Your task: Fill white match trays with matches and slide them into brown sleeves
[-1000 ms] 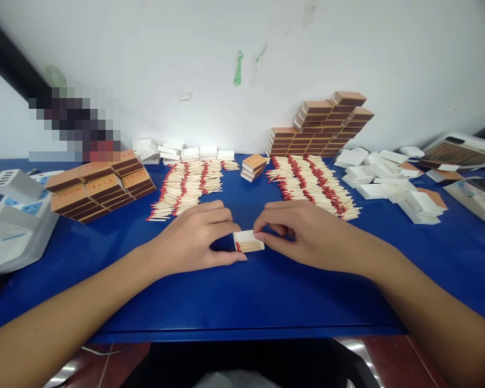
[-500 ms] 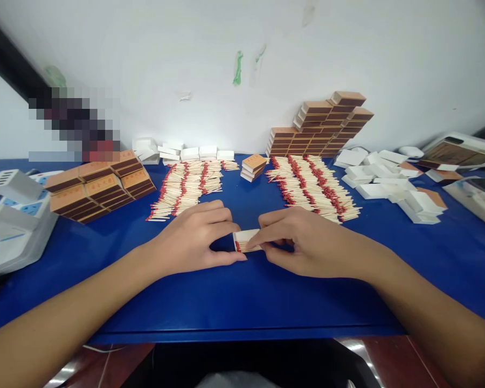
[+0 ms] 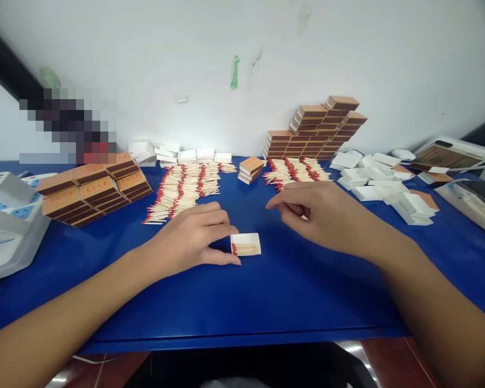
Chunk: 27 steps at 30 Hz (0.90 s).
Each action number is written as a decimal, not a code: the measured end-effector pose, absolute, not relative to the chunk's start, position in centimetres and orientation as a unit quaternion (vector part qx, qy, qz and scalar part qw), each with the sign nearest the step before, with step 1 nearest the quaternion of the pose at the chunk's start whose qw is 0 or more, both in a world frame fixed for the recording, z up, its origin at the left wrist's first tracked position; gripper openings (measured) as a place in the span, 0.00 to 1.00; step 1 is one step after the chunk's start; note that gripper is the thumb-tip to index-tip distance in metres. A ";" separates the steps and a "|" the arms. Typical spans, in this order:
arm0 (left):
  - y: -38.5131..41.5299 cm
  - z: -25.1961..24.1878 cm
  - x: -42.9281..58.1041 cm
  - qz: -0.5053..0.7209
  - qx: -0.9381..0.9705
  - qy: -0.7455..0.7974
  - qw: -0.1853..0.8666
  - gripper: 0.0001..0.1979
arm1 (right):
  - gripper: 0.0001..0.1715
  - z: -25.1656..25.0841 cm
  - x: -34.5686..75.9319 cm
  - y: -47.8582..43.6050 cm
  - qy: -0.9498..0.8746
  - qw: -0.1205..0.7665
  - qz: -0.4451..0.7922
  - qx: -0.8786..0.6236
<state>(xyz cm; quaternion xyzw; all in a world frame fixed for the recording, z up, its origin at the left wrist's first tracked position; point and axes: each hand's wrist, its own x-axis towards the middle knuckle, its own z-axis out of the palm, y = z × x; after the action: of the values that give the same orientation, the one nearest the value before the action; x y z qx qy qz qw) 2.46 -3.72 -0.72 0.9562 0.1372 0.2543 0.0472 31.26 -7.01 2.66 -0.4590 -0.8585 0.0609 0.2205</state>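
Between the thumb and forefinger of my left hand [image 3: 204, 234], a small white matchbox tray [image 3: 251, 238] is held by its left end. Several red-tipped matches lie inside along the tray's near side, heads to the left. My right hand [image 3: 317, 213] is off the tray, over the near part of the right-hand spread of matches [image 3: 297, 171] and hiding some of it. Its fingers are curled; a small pale spot shows between them, and I cannot tell what it is. Another spread of matches [image 3: 186, 188] lies beyond my left hand.
Brown matchboxes are stacked at the left [image 3: 97, 188] and against the wall [image 3: 307, 143]. A short stack of matchboxes [image 3: 250, 170] stands between the match spreads. White trays [image 3: 372, 178] are heaped at the right, more trays [image 3: 186, 156] at the back. A power strip [image 3: 14, 226] lies far left.
My right hand has lifted off the tray and moved right and away from me, uncovering the matches in it. My left hand still holds the tray.
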 end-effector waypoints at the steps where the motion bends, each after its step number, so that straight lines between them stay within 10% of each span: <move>1: -3.7 -0.7 2.5 0.257 0.956 0.134 0.043 0.21 | 0.15 2.8 31.5 -6.9 -0.857 0.216 0.057 -0.465; 27: -3.8 -1.0 2.4 0.265 0.954 0.137 0.037 0.19 | 0.06 3.5 36.5 -6.2 -0.782 -0.011 0.213 -0.586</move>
<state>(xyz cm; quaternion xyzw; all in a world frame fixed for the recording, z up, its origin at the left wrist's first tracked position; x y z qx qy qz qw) 2.39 -3.82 -1.01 0.9538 0.1367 0.2649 0.0371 36.48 -6.17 3.53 -0.5863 -0.7816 0.2128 -0.0107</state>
